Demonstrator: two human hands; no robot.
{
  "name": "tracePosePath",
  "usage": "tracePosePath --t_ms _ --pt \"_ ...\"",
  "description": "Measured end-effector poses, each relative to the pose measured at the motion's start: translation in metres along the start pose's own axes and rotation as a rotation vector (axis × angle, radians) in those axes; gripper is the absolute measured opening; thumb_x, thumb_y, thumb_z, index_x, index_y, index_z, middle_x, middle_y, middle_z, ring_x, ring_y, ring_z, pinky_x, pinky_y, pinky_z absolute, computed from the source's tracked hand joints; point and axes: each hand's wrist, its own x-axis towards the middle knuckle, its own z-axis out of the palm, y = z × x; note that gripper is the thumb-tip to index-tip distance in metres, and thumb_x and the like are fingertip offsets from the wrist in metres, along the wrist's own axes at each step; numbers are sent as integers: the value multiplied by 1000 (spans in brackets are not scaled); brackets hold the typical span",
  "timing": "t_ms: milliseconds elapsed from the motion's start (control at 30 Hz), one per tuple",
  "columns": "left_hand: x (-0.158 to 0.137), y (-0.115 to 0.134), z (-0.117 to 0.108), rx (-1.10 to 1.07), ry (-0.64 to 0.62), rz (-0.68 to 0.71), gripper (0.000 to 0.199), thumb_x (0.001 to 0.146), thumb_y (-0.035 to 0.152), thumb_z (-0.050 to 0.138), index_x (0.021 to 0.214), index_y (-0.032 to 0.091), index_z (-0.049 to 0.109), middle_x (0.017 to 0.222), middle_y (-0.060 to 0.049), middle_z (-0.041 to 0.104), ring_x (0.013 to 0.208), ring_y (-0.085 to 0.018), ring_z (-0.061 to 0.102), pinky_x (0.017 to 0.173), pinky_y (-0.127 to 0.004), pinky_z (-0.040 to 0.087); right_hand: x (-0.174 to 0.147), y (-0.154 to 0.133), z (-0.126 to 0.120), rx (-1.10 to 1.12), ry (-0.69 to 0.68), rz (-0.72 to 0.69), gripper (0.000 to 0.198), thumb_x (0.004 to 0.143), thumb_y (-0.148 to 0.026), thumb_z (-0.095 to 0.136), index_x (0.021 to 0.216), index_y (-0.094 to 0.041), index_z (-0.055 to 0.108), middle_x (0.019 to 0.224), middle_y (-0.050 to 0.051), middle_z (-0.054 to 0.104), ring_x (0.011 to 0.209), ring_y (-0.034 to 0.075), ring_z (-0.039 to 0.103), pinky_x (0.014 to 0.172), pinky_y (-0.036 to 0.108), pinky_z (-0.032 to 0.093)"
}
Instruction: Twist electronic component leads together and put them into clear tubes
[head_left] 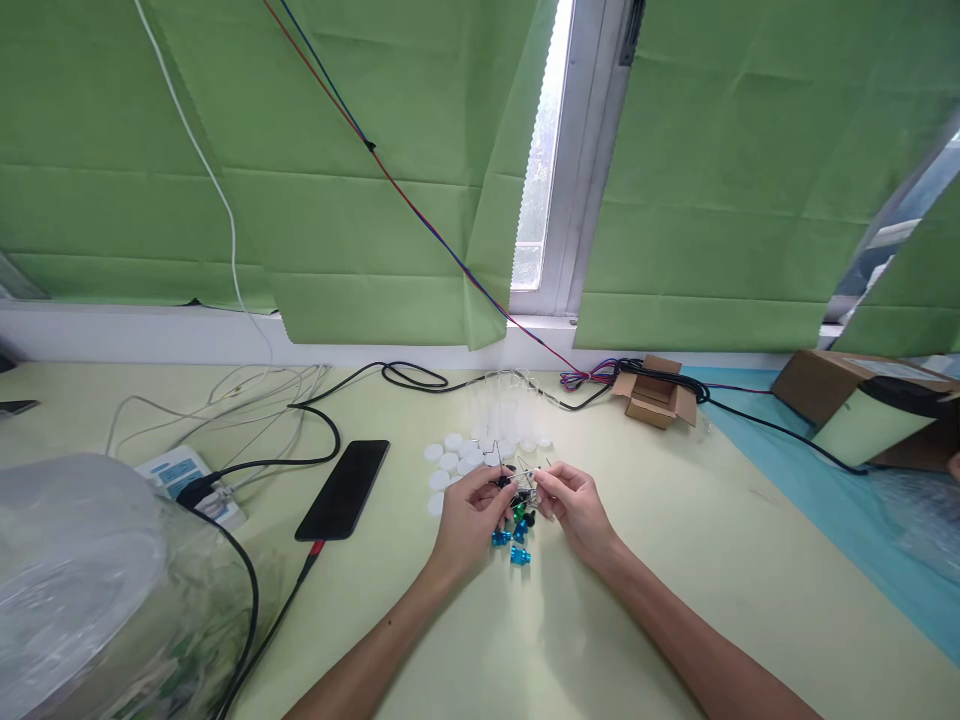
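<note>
Just above a small pile on the table, my left hand (pixel 474 505) and my right hand (pixel 574 503) face each other. Both have thumb and fingers pinched on a thin metal wire piece (pixel 523 474) that spans between them; its exact kind is too small to make out. Under my fingertips lie more bent wires and small black and green parts (pixel 519 511), partly hidden. Small shiny blue pieces (pixel 520 555) rest nearest me. White round discs (pixel 439 481) spread beside my left hand, and clear tube-like containers (pixel 499 405) stand behind them.
A black phone (pixel 343 490) with a cable lies left, near a white power strip (pixel 191 485). A large clear plastic container (pixel 82 590) fills the left front. An open small carton (pixel 655 393) and black cables sit at the back; a larger box (pixel 862 400) stands right.
</note>
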Motion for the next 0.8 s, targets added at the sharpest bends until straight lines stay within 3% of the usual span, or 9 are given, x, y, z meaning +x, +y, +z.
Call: tracePosePath --t_ms 167,367,800 --pt "1 1 0 -8 1 -25 23 78 38 72 87 17 66 63 1 59 49 -12 54 46 -22 45 0 -1 2 20 -5 3 31 74 -42 79 65 -16 63 58 -1 59 47 9 46 47 24 33" --pt "2 0 -3 -78 -37 -73 26 79 39 71 88 16 67 52 3 56 46 -12 52 46 -23 43 -1 -2 2 108 -93 15 34 77 -42 78 104 -22 72 75 0 64 54 9 49 54 26 40" --pt "2 -5 -4 -59 -53 -75 29 80 40 71 95 15 68 53 2 57 46 -13 53 46 -24 45 -1 -2 1 90 -94 8 28 75 -42 79 91 -20 76 70 0 61 54 9 47 55 27 38"
